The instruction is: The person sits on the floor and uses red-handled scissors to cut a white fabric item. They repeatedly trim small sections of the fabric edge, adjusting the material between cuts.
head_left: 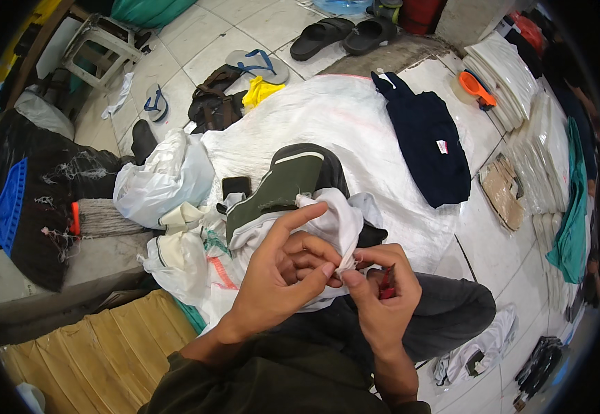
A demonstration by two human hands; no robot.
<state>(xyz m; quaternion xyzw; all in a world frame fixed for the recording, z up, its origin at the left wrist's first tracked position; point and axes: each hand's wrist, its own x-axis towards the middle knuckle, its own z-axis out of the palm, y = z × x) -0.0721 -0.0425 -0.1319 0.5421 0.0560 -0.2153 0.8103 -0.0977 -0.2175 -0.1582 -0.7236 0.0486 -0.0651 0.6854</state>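
Observation:
My left hand (272, 283) pinches a gathered bit of white cloth between thumb and fingers, its index finger raised. Close beside it, my right hand (393, 297) grips the same cloth with thumb and index fingertip. A small red tool (386, 284) is tucked in the right palm; its kind is mostly hidden by the fingers. The white cloth (334, 224) belongs to, or lies against, a bunched garment with an olive-green panel (286, 183) and a white stripe, spread over my lap. A dark phone (236, 186) lies just left of it.
A white sheet (293, 110) covers the floor ahead, with a folded navy garment (427, 138) on its right. White plastic bags (165, 176) sit at left, near a blue broom (10, 207). Sandals (320, 38) lie at the back. Stacked plastic-wrapped packs (534, 152) and an orange-and-clear tape dispenser (478, 90) are at right.

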